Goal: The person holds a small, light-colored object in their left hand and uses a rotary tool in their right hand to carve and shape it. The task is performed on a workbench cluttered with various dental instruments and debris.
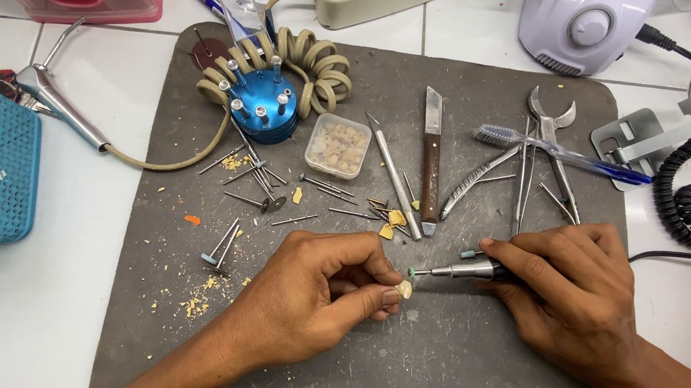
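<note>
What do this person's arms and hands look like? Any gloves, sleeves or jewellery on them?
Both are bare. The left hand and the right hand wear no gloves, and no rings, watch or bracelet show. No sleeves reach the forearms as far as the picture shows. The fingernails are short. Nothing is strapped or taped to either wrist.

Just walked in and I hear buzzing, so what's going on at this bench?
A person is working over a grey mat. The left hand pinches a small pale piece between its fingertips. The right hand holds a rotary handpiece, its small tip right at the piece. Above the hands lie loose burs, a blue bur stand, a knife, pliers, a toothbrush and a small tub. Yellowish crumbs are scattered on the mat.
</note>
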